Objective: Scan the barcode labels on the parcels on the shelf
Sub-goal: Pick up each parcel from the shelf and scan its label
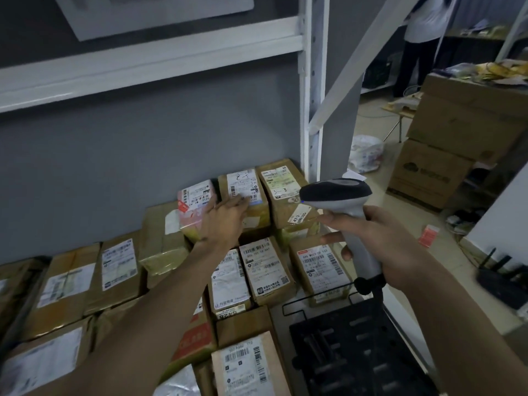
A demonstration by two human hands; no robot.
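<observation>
Non-task clutter, right side
Stacked cardboard boxes point(468, 121), white plastic bag point(365, 154), black router point(505, 281), red packet point(428, 236) on floor.

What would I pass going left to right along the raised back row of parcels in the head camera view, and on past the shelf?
Pink-wrapped parcel → the left hand reaching to the parcel marked 3-2 → parcel marked 3-3 → barcode scanner gripped by the right hand → stacked cardboard boxes on the floor.

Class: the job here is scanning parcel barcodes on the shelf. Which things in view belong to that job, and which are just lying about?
Job: scanner gripped by the right hand; parcels; left hand reaching to them.

Lying about: big boxes, plastic bag, red packet, router.
</observation>
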